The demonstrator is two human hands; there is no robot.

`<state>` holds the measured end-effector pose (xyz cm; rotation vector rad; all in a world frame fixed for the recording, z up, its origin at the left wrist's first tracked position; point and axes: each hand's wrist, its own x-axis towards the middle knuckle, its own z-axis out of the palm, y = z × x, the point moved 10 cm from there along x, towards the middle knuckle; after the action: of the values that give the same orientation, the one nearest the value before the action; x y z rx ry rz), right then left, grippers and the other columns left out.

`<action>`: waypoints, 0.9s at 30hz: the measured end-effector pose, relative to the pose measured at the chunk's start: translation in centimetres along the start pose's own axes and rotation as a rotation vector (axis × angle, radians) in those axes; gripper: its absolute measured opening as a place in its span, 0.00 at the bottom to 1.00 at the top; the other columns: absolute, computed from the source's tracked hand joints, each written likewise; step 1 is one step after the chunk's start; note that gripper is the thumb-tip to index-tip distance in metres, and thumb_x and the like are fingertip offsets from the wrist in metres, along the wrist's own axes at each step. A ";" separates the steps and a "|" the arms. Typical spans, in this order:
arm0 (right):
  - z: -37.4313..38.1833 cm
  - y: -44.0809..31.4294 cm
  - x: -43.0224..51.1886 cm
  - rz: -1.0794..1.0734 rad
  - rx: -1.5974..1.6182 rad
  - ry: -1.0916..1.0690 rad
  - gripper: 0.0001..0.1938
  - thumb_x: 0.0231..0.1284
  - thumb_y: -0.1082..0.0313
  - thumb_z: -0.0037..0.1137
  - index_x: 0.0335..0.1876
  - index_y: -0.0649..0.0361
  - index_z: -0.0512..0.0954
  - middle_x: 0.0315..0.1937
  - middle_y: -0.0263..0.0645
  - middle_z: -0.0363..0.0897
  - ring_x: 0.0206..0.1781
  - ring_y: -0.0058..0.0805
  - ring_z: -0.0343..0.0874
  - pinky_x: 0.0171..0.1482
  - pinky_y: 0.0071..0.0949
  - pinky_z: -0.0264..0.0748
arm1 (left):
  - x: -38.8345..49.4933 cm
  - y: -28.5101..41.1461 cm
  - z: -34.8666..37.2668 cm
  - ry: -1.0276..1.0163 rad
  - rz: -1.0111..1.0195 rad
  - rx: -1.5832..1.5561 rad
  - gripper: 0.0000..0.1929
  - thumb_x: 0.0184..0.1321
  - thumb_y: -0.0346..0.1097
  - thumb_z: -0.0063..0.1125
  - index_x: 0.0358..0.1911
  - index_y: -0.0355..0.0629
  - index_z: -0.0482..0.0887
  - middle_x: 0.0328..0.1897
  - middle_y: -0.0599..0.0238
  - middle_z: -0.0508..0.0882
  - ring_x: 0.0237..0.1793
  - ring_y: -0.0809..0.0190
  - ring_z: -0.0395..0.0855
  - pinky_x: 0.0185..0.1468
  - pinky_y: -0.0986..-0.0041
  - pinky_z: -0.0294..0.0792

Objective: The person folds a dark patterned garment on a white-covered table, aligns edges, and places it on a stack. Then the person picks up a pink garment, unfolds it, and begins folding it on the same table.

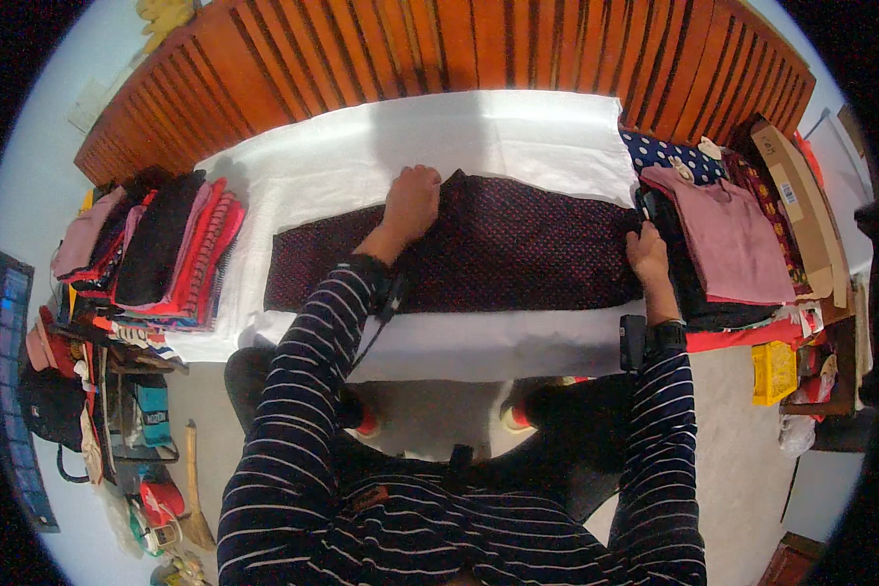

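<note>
A dark garment with a small reddish pattern (527, 245) lies flat and stretched sideways across a white cloth (322, 168). My left hand (414, 198) is curled over its upper edge, left of a raised peak in the fabric. At the garment's right end, my right hand (648, 253) has its fingers bent around the dark edge. A narrow black item (641, 201) shows just above those fingers; what it is stays unclear. Both wrists wear black bands, and a small black device (632, 343) sits beside the right one.
Folded clothes (165, 249) are stacked at the left. A folded pink top (736, 234) tops a pile at the right, beside a cardboard box (795, 198). Behind the white cloth rises a slatted wooden panel (410, 44). A yellow plastic crate (774, 372) and a broom (194, 498) stand lower down.
</note>
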<state>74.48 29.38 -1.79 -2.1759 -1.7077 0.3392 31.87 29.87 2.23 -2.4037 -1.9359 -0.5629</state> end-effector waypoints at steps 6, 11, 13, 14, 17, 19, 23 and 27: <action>0.1 -0.6 -0.1 -0.014 -0.035 -0.029 0.23 0.60 0.57 0.49 0.55 0.65 0.69 0.48 0.62 0.75 0.51 0.60 0.75 0.54 0.50 0.70 | -2.8 2.0 2.1 -0.047 0.108 0.042 0.19 0.61 0.38 0.53 0.57 0.49 0.72 0.62 0.60 0.72 0.59 0.48 0.70 0.59 0.50 0.64; 0.3 -0.7 0.7 -0.097 -0.089 0.063 0.20 0.61 0.57 0.50 0.49 0.66 0.70 0.44 0.62 0.77 0.47 0.60 0.76 0.51 0.51 0.72 | -3.4 0.4 1.0 0.074 0.106 0.076 0.19 0.62 0.40 0.53 0.56 0.50 0.74 0.60 0.60 0.73 0.61 0.50 0.70 0.59 0.53 0.65; 0.6 -0.6 1.1 -0.142 -0.082 0.090 0.19 0.61 0.57 0.50 0.48 0.66 0.71 0.42 0.61 0.77 0.46 0.60 0.77 0.50 0.51 0.73 | -4.2 -1.2 0.3 0.098 0.098 0.104 0.21 0.61 0.38 0.54 0.58 0.50 0.73 0.63 0.59 0.72 0.63 0.48 0.69 0.59 0.51 0.67; 0.8 -0.4 1.3 -0.150 -0.094 0.088 0.20 0.62 0.55 0.49 0.49 0.66 0.71 0.42 0.61 0.78 0.47 0.59 0.78 0.50 0.51 0.74 | -4.7 -2.3 0.0 0.099 0.091 0.101 0.20 0.61 0.38 0.54 0.58 0.50 0.73 0.63 0.59 0.72 0.62 0.48 0.69 0.58 0.51 0.67; 1.2 0.5 1.7 -0.175 -0.097 0.094 0.22 0.62 0.53 0.50 0.49 0.68 0.71 0.42 0.63 0.77 0.47 0.60 0.77 0.49 0.50 0.74 | -7.1 -6.9 -1.6 0.098 -0.011 0.108 0.19 0.61 0.38 0.53 0.57 0.49 0.74 0.61 0.58 0.74 0.61 0.49 0.72 0.58 0.52 0.68; 1.4 1.1 2.0 -0.214 -0.130 0.091 0.24 0.61 0.52 0.51 0.49 0.69 0.71 0.43 0.63 0.76 0.47 0.60 0.77 0.49 0.49 0.74 | -9.5 -10.6 -2.8 0.112 -0.176 0.139 0.19 0.61 0.39 0.53 0.56 0.49 0.75 0.60 0.58 0.76 0.59 0.50 0.73 0.58 0.52 0.67; 1.9 2.9 3.2 -0.172 0.006 0.059 0.26 0.58 0.47 0.54 0.45 0.69 0.75 0.47 0.62 0.75 0.50 0.60 0.74 0.52 0.46 0.71 | -14.4 -15.9 -6.1 0.175 -0.402 0.296 0.19 0.62 0.42 0.52 0.56 0.48 0.73 0.60 0.62 0.73 0.61 0.53 0.69 0.56 0.49 0.63; 2.2 3.7 3.8 -0.200 -0.002 0.030 0.24 0.57 0.49 0.56 0.41 0.69 0.76 0.41 0.60 0.78 0.44 0.59 0.76 0.45 0.48 0.71 | -18.4 -19.9 -8.2 0.082 -0.717 0.398 0.22 0.62 0.49 0.53 0.54 0.43 0.71 0.59 0.59 0.73 0.59 0.51 0.70 0.55 0.49 0.65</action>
<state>77.75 32.55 -5.25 -1.9796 -1.8889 0.2509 7.63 15.35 0.41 -1.4070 -2.5451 -0.2241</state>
